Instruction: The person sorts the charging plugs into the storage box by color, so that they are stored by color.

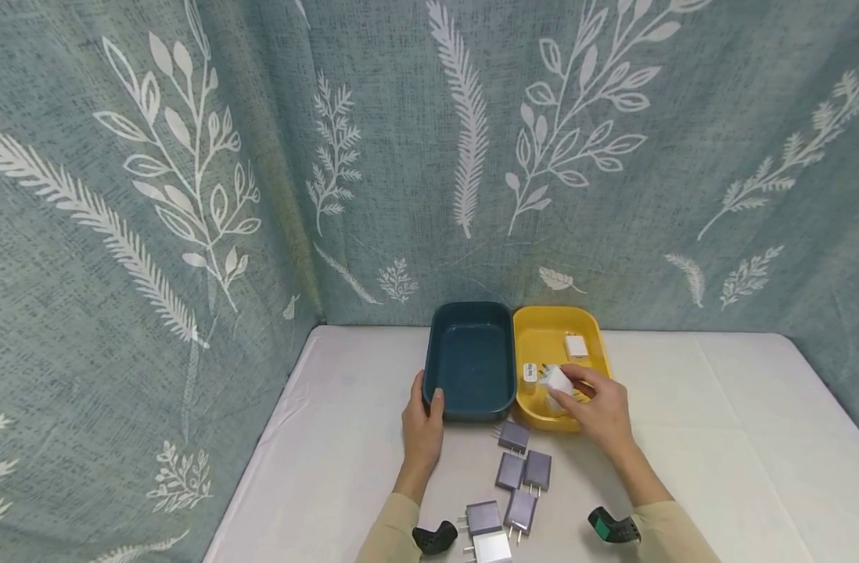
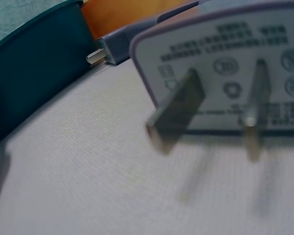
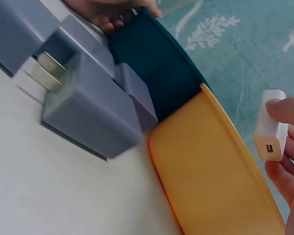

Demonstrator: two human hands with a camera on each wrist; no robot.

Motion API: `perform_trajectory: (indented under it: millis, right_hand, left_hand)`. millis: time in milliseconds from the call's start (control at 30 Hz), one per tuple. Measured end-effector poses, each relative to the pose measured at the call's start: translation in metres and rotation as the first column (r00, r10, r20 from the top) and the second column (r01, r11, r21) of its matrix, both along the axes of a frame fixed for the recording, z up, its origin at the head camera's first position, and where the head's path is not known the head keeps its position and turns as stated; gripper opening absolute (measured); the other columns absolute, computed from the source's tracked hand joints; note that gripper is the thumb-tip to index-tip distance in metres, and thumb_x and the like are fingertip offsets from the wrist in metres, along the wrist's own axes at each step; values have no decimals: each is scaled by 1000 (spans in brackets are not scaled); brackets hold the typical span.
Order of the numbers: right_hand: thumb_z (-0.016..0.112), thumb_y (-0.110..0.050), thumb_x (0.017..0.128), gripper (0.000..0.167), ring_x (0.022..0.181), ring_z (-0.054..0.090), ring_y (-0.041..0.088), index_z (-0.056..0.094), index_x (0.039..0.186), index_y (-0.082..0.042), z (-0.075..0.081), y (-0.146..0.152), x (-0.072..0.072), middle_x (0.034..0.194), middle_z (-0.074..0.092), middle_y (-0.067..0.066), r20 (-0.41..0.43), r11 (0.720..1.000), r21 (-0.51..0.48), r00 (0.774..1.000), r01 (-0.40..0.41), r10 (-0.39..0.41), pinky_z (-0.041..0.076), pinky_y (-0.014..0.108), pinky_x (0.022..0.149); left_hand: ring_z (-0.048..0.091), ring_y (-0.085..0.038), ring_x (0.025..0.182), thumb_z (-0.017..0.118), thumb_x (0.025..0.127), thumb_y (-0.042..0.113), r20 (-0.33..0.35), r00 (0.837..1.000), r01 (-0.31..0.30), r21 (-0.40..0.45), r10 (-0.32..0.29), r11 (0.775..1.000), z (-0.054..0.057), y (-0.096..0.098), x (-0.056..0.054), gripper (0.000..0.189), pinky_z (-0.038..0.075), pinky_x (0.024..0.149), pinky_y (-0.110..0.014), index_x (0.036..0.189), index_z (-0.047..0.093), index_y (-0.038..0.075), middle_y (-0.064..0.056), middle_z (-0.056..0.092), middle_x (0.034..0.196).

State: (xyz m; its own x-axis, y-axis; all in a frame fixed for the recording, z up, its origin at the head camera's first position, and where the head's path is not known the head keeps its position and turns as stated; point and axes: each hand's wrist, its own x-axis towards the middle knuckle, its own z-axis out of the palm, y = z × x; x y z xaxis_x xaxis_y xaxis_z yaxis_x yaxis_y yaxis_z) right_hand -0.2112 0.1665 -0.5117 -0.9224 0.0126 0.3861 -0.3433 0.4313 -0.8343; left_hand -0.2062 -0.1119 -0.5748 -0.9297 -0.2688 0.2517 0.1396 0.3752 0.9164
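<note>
My left hand grips the near left corner of a dark teal bin, its thumb at the near edge. My right hand pinches a white plug-in charger over the yellow bin. In the right wrist view, this white charger shows one USB port between thumb and fingers. Inside the yellow bin are a white charger at the back right and another white charger at the left. What lies directly under the held charger is partly hidden.
Several purple-grey chargers, such as this charger, lie on the white table in front of the bins, prongs pointing various ways. Nearest is a silvery-white charger. A patterned green curtain hangs behind the bins.
</note>
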Motion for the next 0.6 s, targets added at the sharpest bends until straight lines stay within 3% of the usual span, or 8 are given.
perform_trajectory:
  millis: [100, 200, 333, 600]
  right_hand:
    - [82, -2, 75, 40, 99, 69, 31, 68, 111, 7, 1, 5, -2, 114, 68, 21, 19, 999, 6, 999, 45, -45, 56, 34, 86]
    - [82, 0, 74, 40, 96, 68, 12, 68, 110, 6, 1, 9, -4, 113, 69, 21, 32, 996, -5, 996, 88, -88, 56, 23, 85]
    - [82, 2, 73, 39, 91, 57, -13, 68, 109, 7, 2, 12, -5, 112, 70, 22, 28, 991, -31, 991, 131, -130, 52, 10, 84]
    - [81, 2, 74, 39, 90, 53, -18, 68, 110, 7, 0, 17, -6, 112, 69, 21, 61, 971, -64, 972, 230, -226, 49, 5, 84]
  left_hand:
    - [42, -28, 140, 51, 101, 29, -6, 1000, 1, 1, -1, 1000, 0, 0, -1, 54, 33, 117, -47, 148, 37, 7, -13, 46, 150]
    - [42, -29, 140, 51, 101, 29, -12, 1000, 1, -1, -1, 1000, 1, 0, -1, 55, 33, 117, -48, 148, 37, 5, -14, 46, 150]
    - [42, -29, 140, 50, 101, 30, -14, 1000, -2, -9, 2, 1000, 0, -1, -2, 55, 33, 117, -48, 148, 37, 4, -13, 46, 150]
    - [41, -29, 141, 50, 101, 32, 9, 1000, -5, 0, 5, 1000, -1, -1, -2, 55, 31, 118, -48, 149, 37, 8, -13, 45, 151]
